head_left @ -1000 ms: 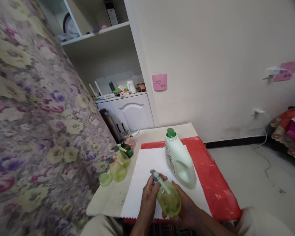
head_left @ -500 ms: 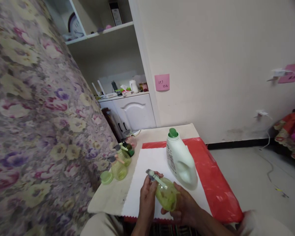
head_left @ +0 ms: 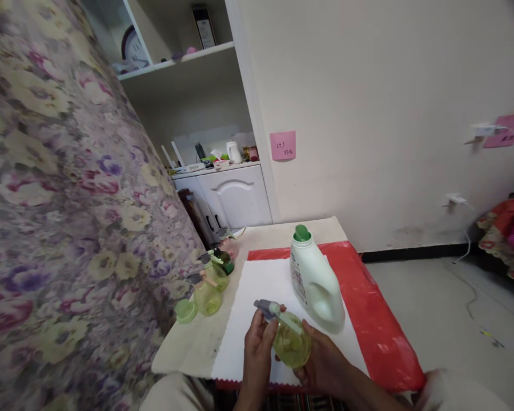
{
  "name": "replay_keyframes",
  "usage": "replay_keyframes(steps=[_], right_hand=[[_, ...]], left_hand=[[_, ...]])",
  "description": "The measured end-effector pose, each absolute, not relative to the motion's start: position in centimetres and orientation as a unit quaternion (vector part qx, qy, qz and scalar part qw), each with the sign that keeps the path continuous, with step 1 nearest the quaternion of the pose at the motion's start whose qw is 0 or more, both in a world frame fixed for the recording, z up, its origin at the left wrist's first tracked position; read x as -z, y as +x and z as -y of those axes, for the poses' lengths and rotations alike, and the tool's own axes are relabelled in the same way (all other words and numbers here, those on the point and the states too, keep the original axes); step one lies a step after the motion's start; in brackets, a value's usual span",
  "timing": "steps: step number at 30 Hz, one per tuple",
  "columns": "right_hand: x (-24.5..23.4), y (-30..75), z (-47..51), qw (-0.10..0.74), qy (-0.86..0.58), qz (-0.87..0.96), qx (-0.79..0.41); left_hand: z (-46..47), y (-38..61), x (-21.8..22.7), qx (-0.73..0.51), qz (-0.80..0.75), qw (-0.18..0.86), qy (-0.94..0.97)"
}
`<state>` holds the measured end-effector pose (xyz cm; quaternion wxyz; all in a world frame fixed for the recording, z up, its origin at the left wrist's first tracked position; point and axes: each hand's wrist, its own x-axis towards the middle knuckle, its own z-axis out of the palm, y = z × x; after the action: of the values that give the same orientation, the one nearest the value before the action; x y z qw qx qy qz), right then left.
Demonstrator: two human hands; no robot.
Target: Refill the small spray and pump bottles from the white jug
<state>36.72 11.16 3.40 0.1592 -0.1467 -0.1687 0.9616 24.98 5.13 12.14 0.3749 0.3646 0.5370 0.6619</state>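
I hold a small yellow-green spray bottle (head_left: 289, 346) over the near edge of the white sheet (head_left: 257, 285). My right hand (head_left: 323, 364) is wrapped round its round body from below. My left hand (head_left: 257, 341) has its fingers closed on the bottle's neck, just under the grey spray head (head_left: 264, 309). A white detergent jug with a green cap (head_left: 314, 281) stands upright just beyond the bottle, on the white sheet.
A red plastic sheet (head_left: 368, 319) covers the small table's right side. Several other small spray bottles (head_left: 209, 279) and a loose green cap (head_left: 185, 311) stand along its left edge. Flowered fabric (head_left: 60, 217) rises on the left. A white cabinet (head_left: 231, 194) stands behind.
The spray bottle has turned slightly in my hands and its grey head has dropped and swung left. My left hand has shifted on the neck. The jug has not moved.
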Motion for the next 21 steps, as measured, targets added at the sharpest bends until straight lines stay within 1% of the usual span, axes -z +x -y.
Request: replay_keyframes(steps=[3, 7, 12, 15, 21], right_hand=[[-3.0, 36.6, -11.2, 0.160, -0.150, 0.173, -0.960], [-3.6, 36.7, -11.2, 0.130, -0.174, 0.162, -0.962], [-4.3, 36.8, -11.0, 0.135, -0.176, 0.142, -0.965], [-3.7, 36.9, -11.1, 0.112, -0.170, 0.145, -0.968], [-2.0, 36.6, -11.5, 0.096, -0.146, 0.146, -0.974]], left_hand=[[-5.1, 25.1, -11.9, -0.666, -0.534, 0.365, 0.371], [-5.3, 25.2, -11.6, -0.664, -0.531, 0.374, 0.371], [-5.4, 25.0, -11.3, -0.661, -0.521, 0.384, 0.380], [-5.5, 24.9, -11.2, -0.657, -0.523, 0.392, 0.376], [-5.3, 24.2, -10.7, -0.630, -0.537, 0.398, 0.396]])
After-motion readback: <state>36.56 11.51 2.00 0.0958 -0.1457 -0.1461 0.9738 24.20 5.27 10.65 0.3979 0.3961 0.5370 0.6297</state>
